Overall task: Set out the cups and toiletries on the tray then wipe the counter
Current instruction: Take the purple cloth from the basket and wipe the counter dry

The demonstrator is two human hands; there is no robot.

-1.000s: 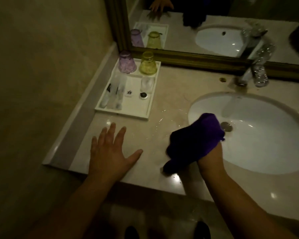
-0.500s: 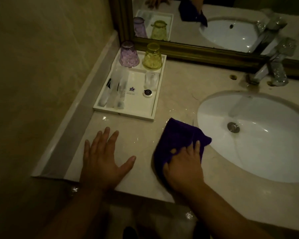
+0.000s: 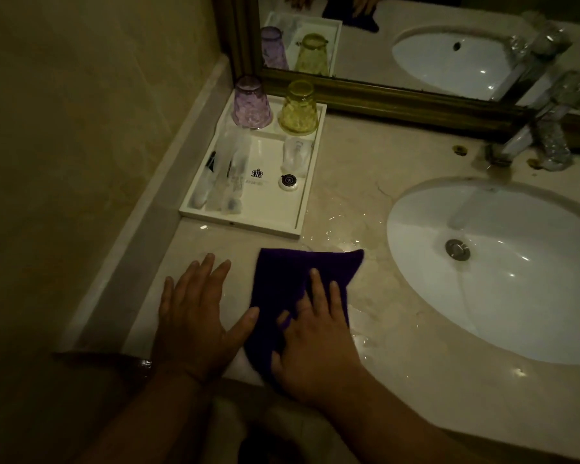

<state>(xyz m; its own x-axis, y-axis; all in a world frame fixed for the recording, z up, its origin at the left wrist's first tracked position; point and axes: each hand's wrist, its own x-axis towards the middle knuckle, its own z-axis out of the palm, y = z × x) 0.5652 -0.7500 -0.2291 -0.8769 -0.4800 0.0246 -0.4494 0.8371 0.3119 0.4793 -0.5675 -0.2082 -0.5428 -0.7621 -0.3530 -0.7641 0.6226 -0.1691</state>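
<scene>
Purple cloth [image 3: 292, 289] lies spread on the wet marble tabletop [image 3: 359, 182] at lower centre of the frame, and my right hand [image 3: 315, 343] presses flat on it, fingers apart, no grip closed around it. My left hand [image 3: 195, 316] rests open, palm down, just left of the cloth, thumb touching its edge. At upper left the white tray [image 3: 265, 226] carries an upturned purple cup [image 3: 251, 103] and yellow cup [image 3: 298, 110] with clear toiletries [image 3: 230, 169]. Right of centre sits the sink [image 3: 516, 262].
</scene>
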